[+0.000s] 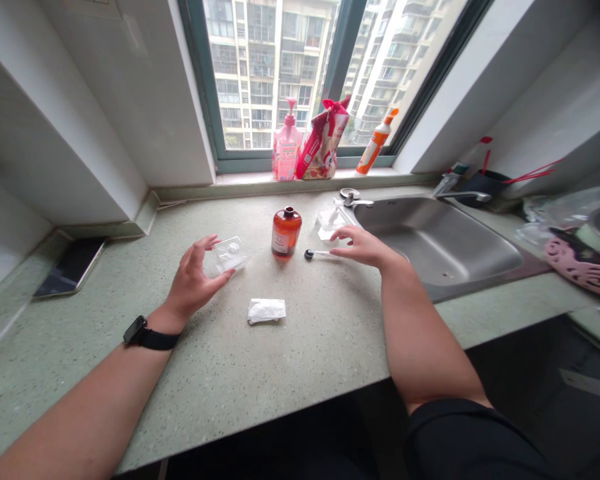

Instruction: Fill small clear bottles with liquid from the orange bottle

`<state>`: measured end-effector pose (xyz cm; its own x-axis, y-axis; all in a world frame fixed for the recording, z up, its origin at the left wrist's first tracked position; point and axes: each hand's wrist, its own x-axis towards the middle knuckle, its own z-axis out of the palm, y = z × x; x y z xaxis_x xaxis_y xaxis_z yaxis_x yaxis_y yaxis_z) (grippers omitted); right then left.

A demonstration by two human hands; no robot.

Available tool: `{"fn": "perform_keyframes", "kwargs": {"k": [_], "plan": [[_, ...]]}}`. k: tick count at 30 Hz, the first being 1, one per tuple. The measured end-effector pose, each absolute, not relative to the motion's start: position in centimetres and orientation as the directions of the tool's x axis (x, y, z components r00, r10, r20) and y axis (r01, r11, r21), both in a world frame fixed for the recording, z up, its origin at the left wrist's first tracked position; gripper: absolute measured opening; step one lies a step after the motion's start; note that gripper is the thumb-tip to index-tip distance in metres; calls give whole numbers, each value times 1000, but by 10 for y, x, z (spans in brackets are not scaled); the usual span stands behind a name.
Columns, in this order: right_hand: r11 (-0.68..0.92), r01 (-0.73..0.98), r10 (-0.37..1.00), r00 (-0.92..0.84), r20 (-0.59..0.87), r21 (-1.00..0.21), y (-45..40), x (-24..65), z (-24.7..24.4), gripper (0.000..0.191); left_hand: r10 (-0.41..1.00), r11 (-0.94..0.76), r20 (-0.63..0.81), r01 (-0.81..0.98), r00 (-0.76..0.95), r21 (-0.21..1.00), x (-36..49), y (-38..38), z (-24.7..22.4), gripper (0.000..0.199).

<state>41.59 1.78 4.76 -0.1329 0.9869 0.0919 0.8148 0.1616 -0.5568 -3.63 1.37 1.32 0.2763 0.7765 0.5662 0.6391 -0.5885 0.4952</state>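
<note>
My left hand (195,277) is curved loosely beside a clear square container (230,255), thumb and fingers spread at its near and left sides. I cannot tell whether they touch it. Between my hands an uncapped amber bottle (286,233) with reddish liquid and a pale label stands upright. A black cap with a pale stem (309,254) lies right of it, its stem end close to the fingertips of my right hand (357,247), whose fingers are apart. Just behind that hand stands a clear pump bottle (333,221). A folded white tissue (267,310) lies nearer me.
A steel sink (440,233) with a faucet (460,193) is on the right. A phone (71,268) lies at the left. On the windowsill stand a pink pump bottle (286,148), a red bag (324,143) and an orange-white bottle (375,147).
</note>
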Motion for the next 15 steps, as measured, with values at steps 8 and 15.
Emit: {"fn": "perform_keyframes", "kwargs": {"k": [8,15], "plan": [[341,740,885,-45,463,-580,19,371,51,46,807,-578,508,577,300,577,-33,11,14,86],[308,804,832,31,554,-508,28,322,8,84,820,-573,453,523,351,631,-33,12,11,84]]}}
